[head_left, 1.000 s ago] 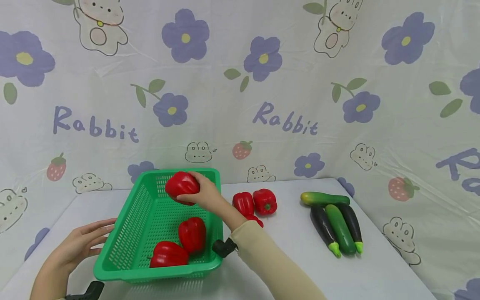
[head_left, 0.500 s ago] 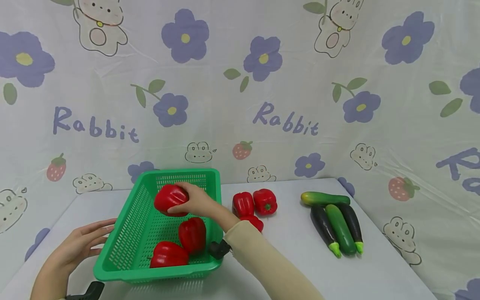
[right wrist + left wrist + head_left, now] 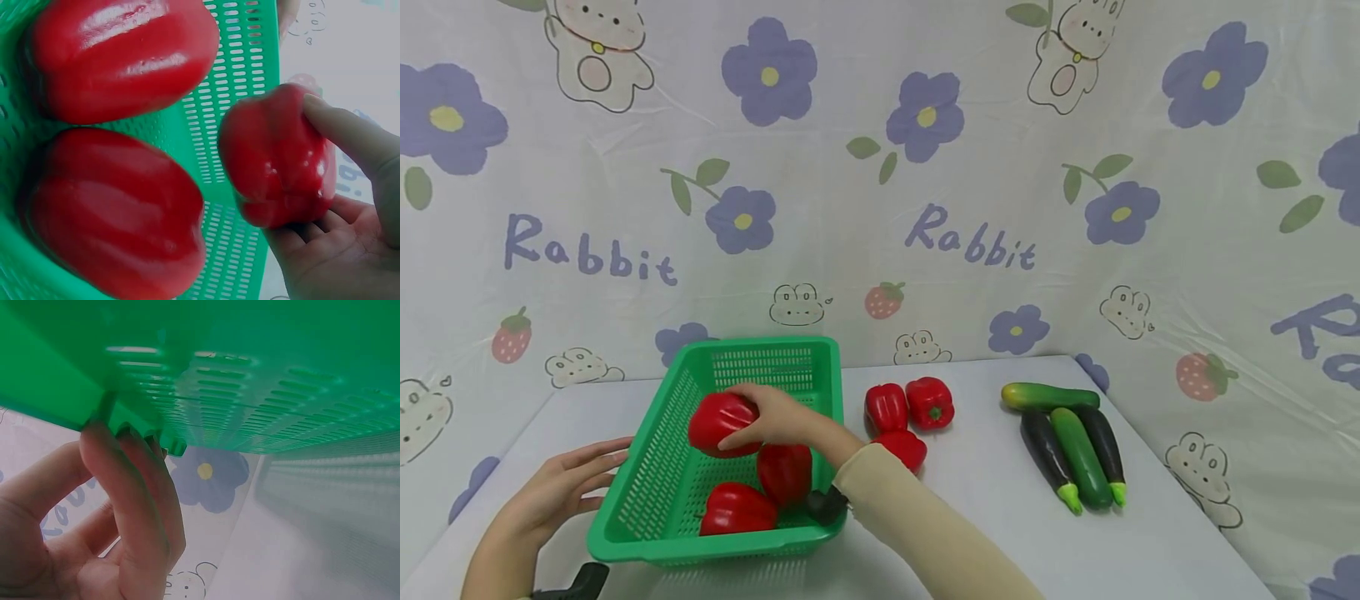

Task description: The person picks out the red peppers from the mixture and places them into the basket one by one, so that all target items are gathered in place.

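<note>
My right hand (image 3: pixel 778 415) holds a red bell pepper (image 3: pixel 709 423) over the inside of a green plastic basket (image 3: pixel 700 547). In the right wrist view, the thumb presses one side of that pepper and the fingers support it from the other. Two more red bell peppers lie in the basket's near right part, one at the front (image 3: pixel 737 508) and one behind it (image 3: pixel 784 477). At the basket's left side, my left hand (image 3: pixel 561 483) rests its fingertips by the outer wall. The left wrist view has these fingers (image 3: pixel 134 487) gently bent, tips under the rim.
Right of the basket, three red bell peppers sit together on the white table, one (image 3: pixel 930 402) with its stem end forward. Farther right lie two dark eggplants (image 3: pixel 1045 454), a green cucumber-like vegetable (image 3: pixel 1081 458) and a yellow-green one (image 3: pixel 1052 397). A patterned cloth (image 3: pixel 850 250) hangs behind.
My right hand has moved left, nearer and lower with the bell pepper, which now partly overlaps the view of a pepper in the basket. The left hand stays in place.
</note>
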`<state>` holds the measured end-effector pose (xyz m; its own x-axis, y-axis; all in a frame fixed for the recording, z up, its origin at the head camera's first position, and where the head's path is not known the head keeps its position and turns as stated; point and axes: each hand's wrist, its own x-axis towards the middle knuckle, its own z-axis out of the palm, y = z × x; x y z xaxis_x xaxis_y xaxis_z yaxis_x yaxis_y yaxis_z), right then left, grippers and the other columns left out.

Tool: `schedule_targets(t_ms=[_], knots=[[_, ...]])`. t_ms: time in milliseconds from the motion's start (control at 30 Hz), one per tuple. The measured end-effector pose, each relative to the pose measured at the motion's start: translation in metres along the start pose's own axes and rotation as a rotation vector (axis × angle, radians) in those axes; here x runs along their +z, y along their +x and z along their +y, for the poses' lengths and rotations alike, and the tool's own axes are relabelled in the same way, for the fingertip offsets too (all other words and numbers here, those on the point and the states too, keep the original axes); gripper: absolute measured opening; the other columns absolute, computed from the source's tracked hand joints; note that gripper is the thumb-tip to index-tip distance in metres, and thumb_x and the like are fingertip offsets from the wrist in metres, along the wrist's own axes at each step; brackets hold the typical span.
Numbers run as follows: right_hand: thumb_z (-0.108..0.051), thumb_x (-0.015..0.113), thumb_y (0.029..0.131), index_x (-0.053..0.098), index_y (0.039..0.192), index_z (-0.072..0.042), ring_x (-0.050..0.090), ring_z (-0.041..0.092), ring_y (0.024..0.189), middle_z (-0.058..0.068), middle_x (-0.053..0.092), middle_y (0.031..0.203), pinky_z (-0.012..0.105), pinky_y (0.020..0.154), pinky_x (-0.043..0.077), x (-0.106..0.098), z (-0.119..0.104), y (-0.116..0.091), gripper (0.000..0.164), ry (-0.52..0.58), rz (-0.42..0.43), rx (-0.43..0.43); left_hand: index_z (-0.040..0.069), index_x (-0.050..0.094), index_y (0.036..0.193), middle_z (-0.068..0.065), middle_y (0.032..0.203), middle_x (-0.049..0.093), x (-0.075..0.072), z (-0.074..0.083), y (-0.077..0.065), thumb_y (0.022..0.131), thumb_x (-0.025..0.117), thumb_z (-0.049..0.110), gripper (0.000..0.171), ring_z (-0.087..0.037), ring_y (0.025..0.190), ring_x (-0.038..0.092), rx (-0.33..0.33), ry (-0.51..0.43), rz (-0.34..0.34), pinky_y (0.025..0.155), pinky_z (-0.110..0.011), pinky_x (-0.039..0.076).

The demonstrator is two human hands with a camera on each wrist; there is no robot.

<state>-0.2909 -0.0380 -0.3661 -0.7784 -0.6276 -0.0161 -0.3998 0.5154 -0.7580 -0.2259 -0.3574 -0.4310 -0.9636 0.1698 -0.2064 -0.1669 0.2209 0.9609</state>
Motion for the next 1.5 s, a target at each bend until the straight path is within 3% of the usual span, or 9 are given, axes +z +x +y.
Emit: schedule_targets(t_ms=[367, 567, 767, 1167, 1400, 1500], knots=[[-0.026, 0.080, 0.079, 0.049, 0.140, -0.020, 0.053, 0.009, 0.106, -0.001, 0.059, 0.124, 0.024, 0.072, 0.054, 0.009, -0.003, 0.004, 0.069, 0.001, -0.070, 0.012, 0.037, 0.063, 0.124, 0.030, 0.107, 0.064, 0.000, -0.001, -0.001, 0.102, 0.051, 0.029, 0.026, 0.002, 0.100, 0.066, 0.002, -0.003, 0.009, 0.084, -0.031, 0.055], [-0.026, 0.080, 0.080, 0.051, 0.138, -0.019, 0.053, 0.007, 0.101, -0.003, 0.061, 0.119, 0.030, 0.077, 0.056, 0.015, -0.002, 0.008, 0.065, 0.041, -0.110, 0.007, 0.038, 0.063, 0.124, 0.030, 0.106, 0.064, 0.001, 0.000, -0.002, 0.102, 0.051, 0.030, 0.026, 0.002, 0.099, 0.066, -0.008, 0.005, 0.018, 0.084, -0.032, 0.054], [-0.025, 0.078, 0.081, 0.051, 0.138, -0.015, 0.054, 0.006, 0.100, -0.002, 0.061, 0.119, 0.024, 0.075, 0.054, 0.020, 0.000, 0.013, 0.063, 0.037, -0.150, 0.010, 0.037, 0.063, 0.124, 0.030, 0.107, 0.063, 0.001, 0.000, -0.002, 0.102, 0.051, 0.030, 0.026, 0.002, 0.099, 0.065, -0.007, 0.005, 0.016, 0.084, -0.031, 0.054], [-0.027, 0.078, 0.081, 0.048, 0.141, -0.012, 0.053, 0.009, 0.102, 0.000, 0.059, 0.123, 0.026, 0.074, 0.055, 0.025, 0.003, 0.018, 0.069, -0.053, -0.179, 0.092, 0.038, 0.064, 0.122, 0.029, 0.107, 0.065, 0.001, -0.001, -0.001, 0.102, 0.051, 0.028, 0.025, 0.001, 0.099, 0.066, 0.003, -0.017, 0.012, 0.083, -0.031, 0.055], [-0.025, 0.079, 0.081, 0.055, 0.128, -0.009, 0.055, 0.011, 0.091, 0.000, 0.061, 0.107, 0.029, 0.073, 0.055, 0.027, 0.001, 0.018, 0.056, -0.044, -0.166, 0.157, 0.037, 0.064, 0.123, 0.031, 0.107, 0.063, 0.000, -0.002, 0.000, 0.102, 0.051, 0.028, 0.026, 0.003, 0.099, 0.065, 0.011, -0.007, 0.005, 0.084, -0.030, 0.055], [-0.026, 0.079, 0.081, 0.055, 0.130, -0.008, 0.055, 0.012, 0.092, 0.001, 0.061, 0.108, 0.029, 0.073, 0.055, 0.027, 0.001, 0.017, 0.058, -0.049, -0.163, 0.179, 0.037, 0.064, 0.124, 0.031, 0.108, 0.063, 0.000, -0.002, 0.000, 0.102, 0.051, 0.029, 0.026, 0.004, 0.100, 0.064, 0.012, -0.002, 0.001, 0.084, -0.030, 0.055]])
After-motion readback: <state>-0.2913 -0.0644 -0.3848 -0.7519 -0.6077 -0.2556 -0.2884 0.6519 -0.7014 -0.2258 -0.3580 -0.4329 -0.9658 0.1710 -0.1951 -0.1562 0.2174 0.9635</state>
